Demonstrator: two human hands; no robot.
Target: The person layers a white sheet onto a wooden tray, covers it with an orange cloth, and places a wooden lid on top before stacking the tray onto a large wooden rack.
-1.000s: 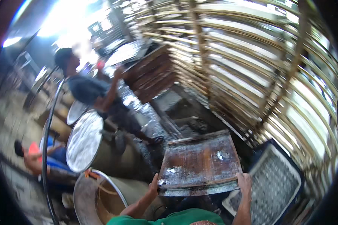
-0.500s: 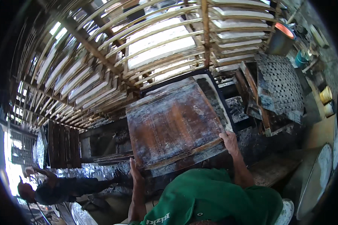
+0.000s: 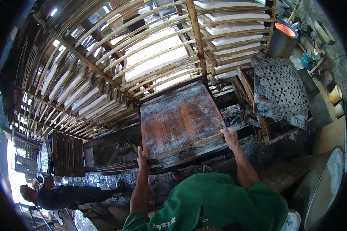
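Note:
A large square wooden board (image 3: 183, 123), reddish brown and streaked with whitish powder, lies in front of me over a dark frame. At its near right corner my right hand (image 3: 230, 138) is closed round the edge, the thumb on top. Against the near left corner is my left hand (image 3: 142, 158), holding the side edge; most of its fingers are hidden by the hand and board. The board's far edge meets the foot of a bamboo rack (image 3: 199, 46).
White slabs (image 3: 158, 57) fill the rack's slats. To the right sit a woven mat (image 3: 283, 86) on wooden frames, a large bucket (image 3: 283, 40) and yellow pails (image 3: 335, 94). At the far left, another person (image 3: 46, 194) bends over. Slatted dark boards (image 3: 67, 154) stand on the left.
The board has come down and moved away from me, squaring up over the dark frame and covering the pale strip at its right. Both hands moved with it.

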